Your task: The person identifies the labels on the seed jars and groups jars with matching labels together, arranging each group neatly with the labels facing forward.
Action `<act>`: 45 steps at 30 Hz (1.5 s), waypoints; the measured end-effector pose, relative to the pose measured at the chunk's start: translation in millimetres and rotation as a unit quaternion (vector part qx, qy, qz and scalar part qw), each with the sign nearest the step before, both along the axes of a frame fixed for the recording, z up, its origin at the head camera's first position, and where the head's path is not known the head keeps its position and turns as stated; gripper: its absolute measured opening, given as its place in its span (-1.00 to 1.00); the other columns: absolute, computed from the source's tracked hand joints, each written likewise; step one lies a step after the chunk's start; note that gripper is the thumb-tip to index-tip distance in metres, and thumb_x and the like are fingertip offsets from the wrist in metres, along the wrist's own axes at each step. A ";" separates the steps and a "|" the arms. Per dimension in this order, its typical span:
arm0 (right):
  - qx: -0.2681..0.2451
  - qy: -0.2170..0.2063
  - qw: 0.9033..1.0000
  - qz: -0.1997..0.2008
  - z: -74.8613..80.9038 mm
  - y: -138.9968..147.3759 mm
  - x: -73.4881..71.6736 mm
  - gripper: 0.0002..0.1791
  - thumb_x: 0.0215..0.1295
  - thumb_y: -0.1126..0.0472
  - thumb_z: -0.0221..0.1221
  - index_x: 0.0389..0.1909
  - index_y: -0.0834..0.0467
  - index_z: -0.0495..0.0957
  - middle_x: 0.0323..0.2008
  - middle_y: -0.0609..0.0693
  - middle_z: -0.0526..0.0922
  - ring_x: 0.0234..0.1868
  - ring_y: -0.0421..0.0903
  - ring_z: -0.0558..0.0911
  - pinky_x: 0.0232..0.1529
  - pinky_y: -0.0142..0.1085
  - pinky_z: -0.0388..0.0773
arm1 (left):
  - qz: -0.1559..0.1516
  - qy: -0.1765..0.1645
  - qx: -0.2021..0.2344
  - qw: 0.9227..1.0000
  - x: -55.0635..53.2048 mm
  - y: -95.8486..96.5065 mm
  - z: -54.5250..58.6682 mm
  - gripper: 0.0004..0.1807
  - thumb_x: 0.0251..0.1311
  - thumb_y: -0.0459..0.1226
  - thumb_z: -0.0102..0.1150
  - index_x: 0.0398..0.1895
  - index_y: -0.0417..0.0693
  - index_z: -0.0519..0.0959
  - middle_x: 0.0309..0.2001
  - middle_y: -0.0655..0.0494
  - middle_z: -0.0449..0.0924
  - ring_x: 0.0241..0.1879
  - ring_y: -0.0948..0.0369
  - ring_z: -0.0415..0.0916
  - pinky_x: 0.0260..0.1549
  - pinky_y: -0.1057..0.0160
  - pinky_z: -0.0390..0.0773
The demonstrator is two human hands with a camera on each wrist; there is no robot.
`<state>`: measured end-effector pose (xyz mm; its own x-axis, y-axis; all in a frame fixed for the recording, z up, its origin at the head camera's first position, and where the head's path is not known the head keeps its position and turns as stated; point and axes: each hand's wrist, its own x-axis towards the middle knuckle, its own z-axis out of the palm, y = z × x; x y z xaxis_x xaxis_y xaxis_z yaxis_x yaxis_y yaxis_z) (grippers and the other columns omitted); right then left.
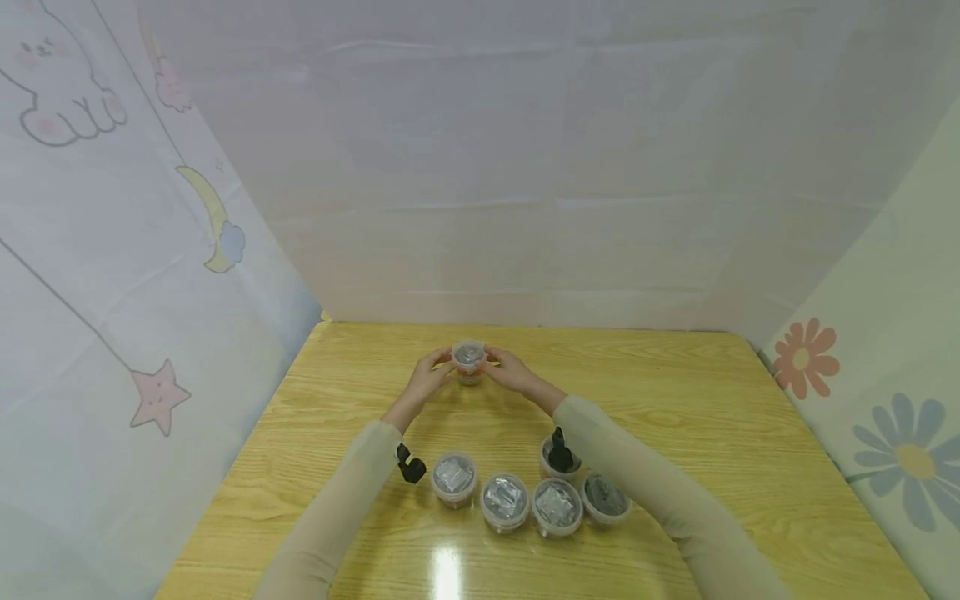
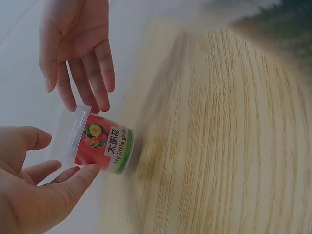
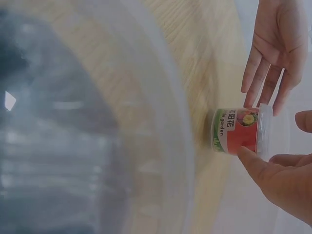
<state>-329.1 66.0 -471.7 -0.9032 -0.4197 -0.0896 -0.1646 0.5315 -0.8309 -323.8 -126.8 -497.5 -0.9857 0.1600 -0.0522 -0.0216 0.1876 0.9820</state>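
A small plastic cup point(image 1: 469, 356) with a clear lid stands upright toward the back of the table, between both hands. Its red and green label with flower pictures reads "My little garden" on the cup point(image 2: 105, 141) in the left wrist view. My left hand point(image 1: 429, 375) is at its left side, fingertips against or very near the wall. From the other side my right hand point(image 1: 513, 372) reaches it, fingers extended. In the right wrist view, the right hand's fingertips meet the cup point(image 3: 239, 130) low in the frame, while the left hand point(image 3: 278, 44) hangs above with straight fingers.
Several similar lidded cups stand nearer on the wooden table point(image 1: 337, 467), among them a left cup point(image 1: 453, 477), a middle cup point(image 1: 505, 502) and a cup point(image 1: 559, 458) partly behind the right wrist's black mount. A blurred lid point(image 3: 161, 122) fills the right wrist view's left side.
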 end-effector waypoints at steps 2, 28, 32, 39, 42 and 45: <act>0.005 0.004 1.000 0.008 0.5 -0.6 -0.6 -0.38 0.45 0.10 -0.09 0.37 0.35 0.03 0.29 0.32 0.25 0.24 0.23 0.33 0.17 0.05 0.38 | -0.002 0.000 -0.003 1.000 -0.5 0.0 -0.5 -0.47 0.36 -0.27 -0.04 0.35 -0.25 0.17 0.27 -0.25 0.23 0.23 -0.14 0.26 0.14 -0.01 0.40; 0.007 0.007 0.998 0.065 -1.9 -0.1 -1.3 -0.38 0.46 0.11 -0.12 0.41 0.27 -0.04 0.37 0.26 0.10 0.33 0.22 0.20 0.20 0.13 0.31 | -0.023 -0.008 -0.042 0.999 -1.7 2.2 -4.3 -0.40 0.37 -0.20 -0.06 0.39 -0.21 0.09 0.33 -0.23 0.15 0.26 -0.14 0.23 0.15 -0.01 0.40; 0.001 -0.001 0.997 0.079 -3.5 1.5 -1.2 -0.36 0.46 0.10 -0.11 0.43 0.22 -0.08 0.39 0.25 0.07 0.34 0.23 0.17 0.19 0.17 0.29 | -0.026 -0.010 -0.041 0.999 -0.6 1.1 -4.6 -0.39 0.37 -0.20 -0.07 0.40 -0.23 0.07 0.34 -0.29 0.10 0.27 -0.19 0.19 0.15 0.00 0.39; 0.004 -0.012 0.997 0.077 2.3 5.4 2.2 -0.34 0.45 0.09 -0.09 0.44 0.22 -0.11 0.40 0.27 0.01 0.37 0.29 0.07 0.22 0.21 0.22 | -0.040 -0.009 -0.040 0.998 3.5 -3.6 -5.4 -0.39 0.37 -0.20 -0.07 0.40 -0.22 0.04 0.35 -0.30 0.06 0.26 -0.23 0.19 0.15 -0.08 0.36; 0.016 -0.010 0.996 0.083 4.8 7.2 4.0 -0.35 0.46 0.07 -0.11 0.43 0.22 -0.08 0.40 0.27 0.02 0.36 0.28 0.10 0.22 0.20 0.23 | -0.047 -0.008 -0.040 0.998 5.2 -5.4 -5.1 -0.39 0.38 -0.20 -0.08 0.40 -0.20 0.05 0.34 -0.29 0.07 0.26 -0.23 0.19 0.16 -0.10 0.36; 0.029 -0.011 0.995 0.092 6.8 9.1 5.9 -0.36 0.46 0.05 -0.13 0.43 0.23 -0.06 0.40 0.28 0.01 0.35 0.27 0.12 0.23 0.19 0.22 | -0.056 -0.008 -0.040 0.998 6.4 -7.1 -4.7 -0.39 0.38 -0.18 -0.08 0.41 -0.19 0.04 0.34 -0.28 0.08 0.26 -0.22 0.18 0.16 -0.10 0.35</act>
